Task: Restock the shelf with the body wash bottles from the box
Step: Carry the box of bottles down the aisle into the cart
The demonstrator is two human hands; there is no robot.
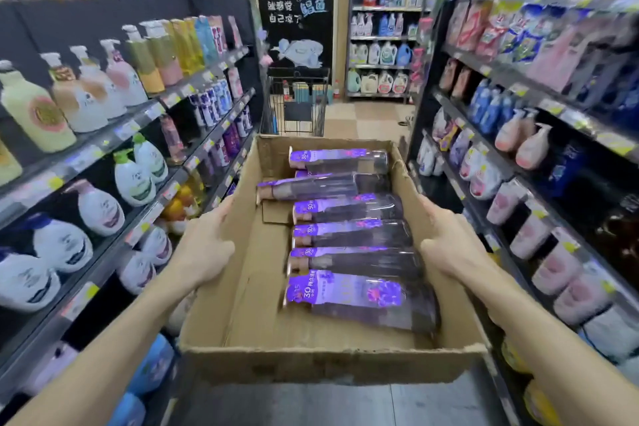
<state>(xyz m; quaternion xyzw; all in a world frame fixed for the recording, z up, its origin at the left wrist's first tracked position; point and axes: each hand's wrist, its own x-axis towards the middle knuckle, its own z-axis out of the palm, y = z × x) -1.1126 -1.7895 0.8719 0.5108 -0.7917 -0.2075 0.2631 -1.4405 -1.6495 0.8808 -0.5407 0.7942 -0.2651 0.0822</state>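
Head view: box [311, 361] carried down aisle between stocked shelves [103, 145].

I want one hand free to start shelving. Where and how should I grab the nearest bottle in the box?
Take the nearest bottle round its dark body, just past the purple label, coming from above. It lies flat on its side across the box, cap end left, top exposed; the next bottle crowds its far side. Both the left hand and right hand hold the box walls.
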